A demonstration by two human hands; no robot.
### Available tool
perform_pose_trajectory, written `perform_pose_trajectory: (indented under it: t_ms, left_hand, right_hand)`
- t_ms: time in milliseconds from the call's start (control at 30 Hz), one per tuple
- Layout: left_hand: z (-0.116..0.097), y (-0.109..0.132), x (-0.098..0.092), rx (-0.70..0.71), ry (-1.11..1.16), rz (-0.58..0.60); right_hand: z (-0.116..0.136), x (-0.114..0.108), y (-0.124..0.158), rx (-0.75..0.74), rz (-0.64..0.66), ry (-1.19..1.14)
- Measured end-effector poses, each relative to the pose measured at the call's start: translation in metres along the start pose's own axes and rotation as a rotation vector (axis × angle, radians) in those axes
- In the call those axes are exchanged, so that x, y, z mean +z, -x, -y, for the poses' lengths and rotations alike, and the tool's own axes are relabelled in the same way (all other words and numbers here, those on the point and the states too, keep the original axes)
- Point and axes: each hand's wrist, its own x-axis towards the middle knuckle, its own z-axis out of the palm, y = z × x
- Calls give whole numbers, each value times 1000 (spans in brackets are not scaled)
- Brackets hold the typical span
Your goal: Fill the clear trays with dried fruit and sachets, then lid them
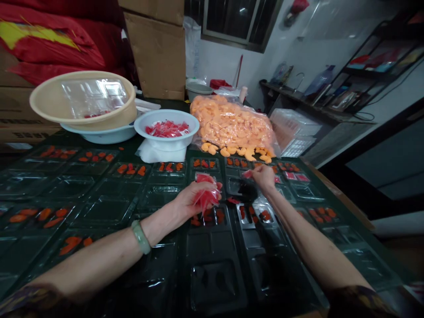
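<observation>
My left hand (195, 194) is closed around several small red packets (207, 198) in clear wrap, above the middle of the table. Farther right, my right hand (264, 176) pinches one red packet (247, 175) over a clear plastic tray (233, 186). Small orange pieces (236, 162) lie in the far compartments of that tray. In the tray to its right, flat red packets (297, 176) sit behind my right wrist. A nearer tray (212, 282) stands below my hands, with orange pieces in its far compartments. What each red packet contains cannot be made out.
Rows of clear trays (106, 207) cover the green table. Behind them stand a white bowl of red packets (167, 128), a big bag of orange pieces (232, 123) and a beige basin (49, 104). Cardboard boxes (159, 53) rise at the back; a shelf (374, 73) is at right.
</observation>
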Motion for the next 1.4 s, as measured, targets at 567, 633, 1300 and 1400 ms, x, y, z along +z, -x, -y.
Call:
perform_pose_trajectory:
  t_ms: [567, 633, 1300, 1400]
  left_hand:
    - [-12, -2, -11, 55, 28, -22]
    - [-14, 0, -16, 77, 27, -5]
    - [-16, 0, -21, 122, 60, 16]
    - [-14, 0, -22, 109, 77, 29]
  right_hand:
    - [26, -8, -2, -450, 195, 273]
    - [30, -16, 23, -632, 270, 260]
    - [58, 11, 28, -799, 81, 700]
    - [65, 29, 23, -791, 174, 700]
